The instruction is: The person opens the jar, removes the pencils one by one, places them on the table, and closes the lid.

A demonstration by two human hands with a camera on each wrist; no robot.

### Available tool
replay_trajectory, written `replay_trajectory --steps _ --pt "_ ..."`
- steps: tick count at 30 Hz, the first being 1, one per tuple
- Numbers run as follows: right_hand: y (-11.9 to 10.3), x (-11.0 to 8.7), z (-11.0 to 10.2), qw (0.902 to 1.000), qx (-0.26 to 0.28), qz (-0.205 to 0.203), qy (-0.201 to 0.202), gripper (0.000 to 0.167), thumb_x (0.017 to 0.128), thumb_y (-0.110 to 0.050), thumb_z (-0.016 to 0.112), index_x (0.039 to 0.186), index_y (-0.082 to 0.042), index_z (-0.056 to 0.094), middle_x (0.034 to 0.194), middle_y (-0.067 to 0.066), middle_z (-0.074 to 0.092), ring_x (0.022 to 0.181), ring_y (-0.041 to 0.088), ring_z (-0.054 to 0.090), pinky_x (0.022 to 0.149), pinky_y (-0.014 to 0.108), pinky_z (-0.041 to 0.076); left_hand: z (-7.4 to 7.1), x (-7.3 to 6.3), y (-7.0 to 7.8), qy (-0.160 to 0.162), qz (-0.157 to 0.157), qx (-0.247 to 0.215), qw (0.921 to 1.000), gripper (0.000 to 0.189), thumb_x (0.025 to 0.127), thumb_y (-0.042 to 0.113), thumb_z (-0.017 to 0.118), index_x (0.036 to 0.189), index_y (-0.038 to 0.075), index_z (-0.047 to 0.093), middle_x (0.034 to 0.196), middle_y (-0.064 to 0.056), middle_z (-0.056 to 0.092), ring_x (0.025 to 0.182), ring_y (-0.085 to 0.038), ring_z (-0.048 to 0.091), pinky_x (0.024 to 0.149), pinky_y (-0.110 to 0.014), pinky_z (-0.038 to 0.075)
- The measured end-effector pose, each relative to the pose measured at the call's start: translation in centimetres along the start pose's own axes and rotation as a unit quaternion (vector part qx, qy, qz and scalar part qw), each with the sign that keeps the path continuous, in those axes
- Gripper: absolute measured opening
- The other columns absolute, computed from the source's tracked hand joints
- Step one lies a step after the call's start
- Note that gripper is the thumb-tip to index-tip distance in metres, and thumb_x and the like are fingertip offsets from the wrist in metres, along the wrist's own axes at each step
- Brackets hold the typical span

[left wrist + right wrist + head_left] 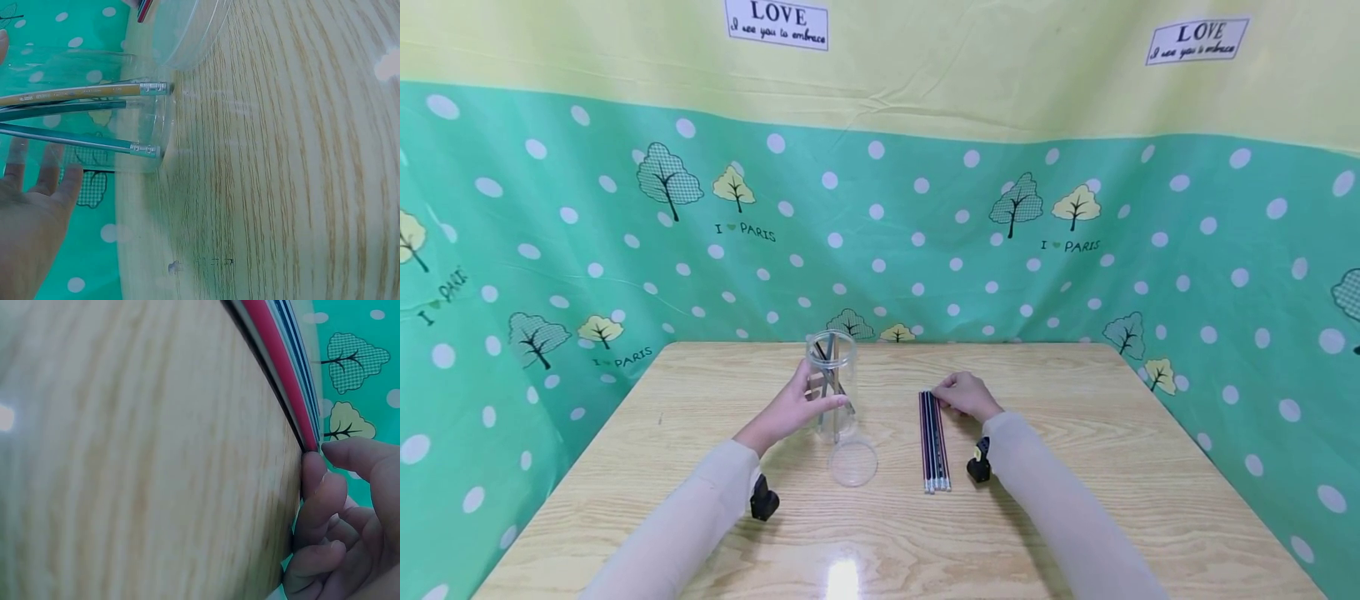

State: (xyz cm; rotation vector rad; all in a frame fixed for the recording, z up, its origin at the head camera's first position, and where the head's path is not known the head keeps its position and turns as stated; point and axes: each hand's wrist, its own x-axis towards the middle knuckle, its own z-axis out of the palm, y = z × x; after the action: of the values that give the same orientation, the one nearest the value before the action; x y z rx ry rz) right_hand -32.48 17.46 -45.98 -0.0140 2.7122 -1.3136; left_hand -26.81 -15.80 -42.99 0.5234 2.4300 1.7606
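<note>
In the head view, my left hand (796,403) holds a clear jar (847,427) standing on the table, thumb across its front and fingers behind. Several pencils lean inside it; a yellow-brown pencil (94,93) and a teal pencil (75,137) show their metal ends low in the jar. To the right, more pencils (934,442) lie side by side, dark and red-striped, metal ends toward me. At their far end, my right hand (967,396) pinches the tip of the outer red-striped pencil (281,369) between thumb and forefinger; the other fingers are curled.
A clear round lid (853,463) lies on the wooden table (760,533) just in front of the jar. Green and yellow patterned cloth (895,217) hangs behind the table and along both sides. Each wrist carries a small black camera mount (979,461).
</note>
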Motion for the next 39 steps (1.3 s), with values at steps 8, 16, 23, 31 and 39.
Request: replay_trajectory --steps 8,16,23,31,39 --pt "-0.3 -0.2 -0.4 0.9998 -0.018 0.002 -0.003 0.020 0.094 -0.025 0.065 0.099 -0.006 0.066 0.080 0.004 0.066 0.053 0.013 0.052 0.044 0.023 0.038 0.0 0.0 0.2 0.000 -0.001 0.001 1.0000 0.081 0.091 0.032 0.077 0.151 0.025 0.023 0.156 -0.019 0.032 0.140 -0.046 0.034 0.110 -0.062 0.033" --pt "-0.6 -0.4 -1.4 0.9998 -0.014 -0.009 -0.009 0.025 0.096 -0.025 0.064 0.109 -0.004 0.066 0.080 0.007 0.067 0.056 0.016 0.055 0.047 0.024 0.041 0.0 0.0 0.3 -0.002 0.005 -0.005 1.0000 0.088 0.091 0.029 0.077 0.156 0.033 0.017 0.157 -0.019 0.028 0.138 -0.050 0.035 0.109 -0.064 0.033" --pt "-1.3 -0.3 -2.4 0.9993 0.016 -0.025 -0.022 0.029 0.097 -0.026 0.064 0.113 -0.002 0.064 0.093 0.014 0.069 0.063 0.021 0.060 0.051 0.027 0.046 0.0 0.0 0.0 0.000 -0.005 -0.001 1.0000 0.088 0.090 0.032 0.078 0.155 0.032 0.019 0.159 -0.018 0.026 0.139 -0.052 0.032 0.109 -0.066 0.030" --pt "-2.9 -0.3 -2.7 0.9984 -0.005 -0.051 -0.021 0.027 0.098 -0.027 0.061 0.114 -0.005 0.064 0.100 0.015 0.071 0.072 0.030 0.063 0.055 0.032 0.047 -0.1 -0.1 0.0 -0.003 -0.001 -0.004 1.0000 0.085 0.091 0.030 0.077 0.154 0.030 0.019 0.159 -0.017 0.026 0.139 -0.051 0.033 0.108 -0.064 0.033" --pt "-5.3 -0.7 -2.4 0.9957 0.001 -0.085 -0.034 0.029 0.099 -0.030 0.061 0.116 -0.006 0.065 0.099 0.015 0.070 0.083 0.041 0.067 0.068 0.047 0.057 -0.1 -0.1 0.0 -0.004 -0.002 -0.006 1.0000 0.086 0.091 0.031 0.077 0.154 0.029 0.019 0.158 -0.018 0.027 0.139 -0.051 0.033 0.108 -0.064 0.033"
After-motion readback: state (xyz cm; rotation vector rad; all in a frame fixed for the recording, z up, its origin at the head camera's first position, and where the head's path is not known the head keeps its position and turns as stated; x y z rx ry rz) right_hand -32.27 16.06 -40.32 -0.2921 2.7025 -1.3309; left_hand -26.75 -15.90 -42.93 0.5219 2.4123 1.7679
